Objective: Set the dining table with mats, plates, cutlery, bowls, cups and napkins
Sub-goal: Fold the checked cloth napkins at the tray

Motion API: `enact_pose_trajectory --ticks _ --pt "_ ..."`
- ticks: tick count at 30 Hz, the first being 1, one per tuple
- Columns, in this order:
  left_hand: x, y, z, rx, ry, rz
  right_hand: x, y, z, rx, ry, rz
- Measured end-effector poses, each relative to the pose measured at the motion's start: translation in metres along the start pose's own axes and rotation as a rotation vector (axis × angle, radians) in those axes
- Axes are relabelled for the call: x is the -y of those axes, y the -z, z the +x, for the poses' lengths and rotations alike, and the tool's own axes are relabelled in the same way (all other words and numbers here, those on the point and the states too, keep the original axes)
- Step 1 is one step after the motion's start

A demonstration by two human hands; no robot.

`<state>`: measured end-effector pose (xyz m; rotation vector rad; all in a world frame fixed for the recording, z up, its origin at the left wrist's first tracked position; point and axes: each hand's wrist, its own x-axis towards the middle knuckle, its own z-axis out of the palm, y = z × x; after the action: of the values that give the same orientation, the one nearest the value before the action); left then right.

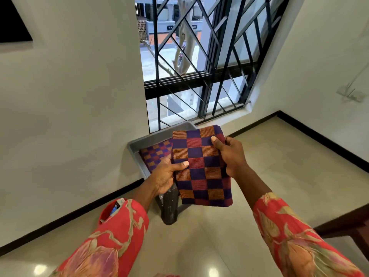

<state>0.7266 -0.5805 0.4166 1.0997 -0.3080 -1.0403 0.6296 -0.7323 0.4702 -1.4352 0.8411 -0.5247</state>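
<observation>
A folded checkered cloth (203,168) in purple, red and orange hangs in front of me above a grey tray (151,139). My left hand (165,176) pinches its left edge, thumb on top. My right hand (231,154) grips its right edge, thumb pressed on the upper part. A second folded checkered cloth (154,155) of the same pattern lies in the tray, partly behind my left hand.
The tray stands on a dark post (169,208) against the white wall below a barred window (199,66). Glossy beige floor (279,156) with black skirting spreads around. A dark wooden edge (349,222) shows at the right.
</observation>
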Motion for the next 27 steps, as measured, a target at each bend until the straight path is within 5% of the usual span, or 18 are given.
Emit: enact_pose_trajectory --ticks 8,27 --pt "0.021 -0.026 -0.011 -0.109 0.033 -0.030 -0.041 0.055 -0.037 0.300 -0.191 -0.030" --pt "0.039 -0.050 -0.079 0.006 -0.080 0.210 -0.062 0.108 -0.109 0.254 -0.050 0.085"
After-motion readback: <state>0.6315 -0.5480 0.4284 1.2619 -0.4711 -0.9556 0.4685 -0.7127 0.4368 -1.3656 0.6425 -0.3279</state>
